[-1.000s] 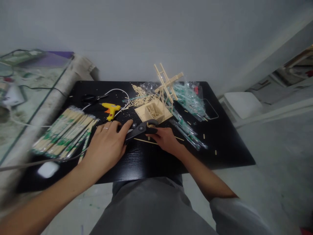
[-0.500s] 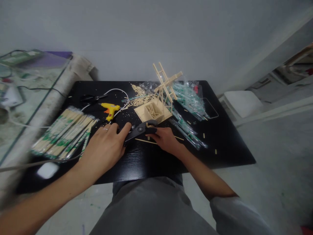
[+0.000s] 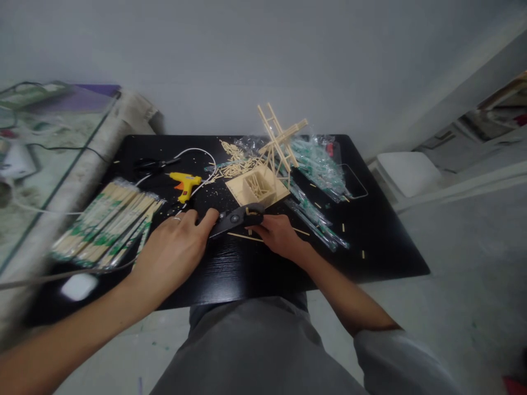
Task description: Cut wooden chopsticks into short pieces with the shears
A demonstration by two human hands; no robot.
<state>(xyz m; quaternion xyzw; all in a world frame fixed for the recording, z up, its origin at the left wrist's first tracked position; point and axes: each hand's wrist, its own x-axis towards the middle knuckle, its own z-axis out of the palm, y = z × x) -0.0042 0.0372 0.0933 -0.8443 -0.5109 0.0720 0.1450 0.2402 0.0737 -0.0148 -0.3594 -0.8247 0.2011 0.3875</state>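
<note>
My left hand (image 3: 175, 249) is wrapped round the handles of black cutters (image 3: 236, 216) on the black table (image 3: 382, 247), and the handles look squeezed together. My right hand (image 3: 280, 235) pinches a thin bamboo stick (image 3: 242, 236) that lies across the table under the cutter jaws. Just beyond the cutters stands a small model of bamboo sticks (image 3: 263, 170), a square box base with a crossed frame rising above it.
Wrapped chopstick packs (image 3: 109, 222) lie at the left, and a yellow glue gun (image 3: 186, 182) with a white cord and black scissors (image 3: 154, 163) sit behind. Empty clear-and-green wrappers (image 3: 319, 167) and cut stick pieces (image 3: 234, 159) litter the far right. A glass tank (image 3: 37, 153) borders the left.
My left hand has drawn back slightly toward me and closed the cutter handles tighter. The right hand and the stick have barely moved.
</note>
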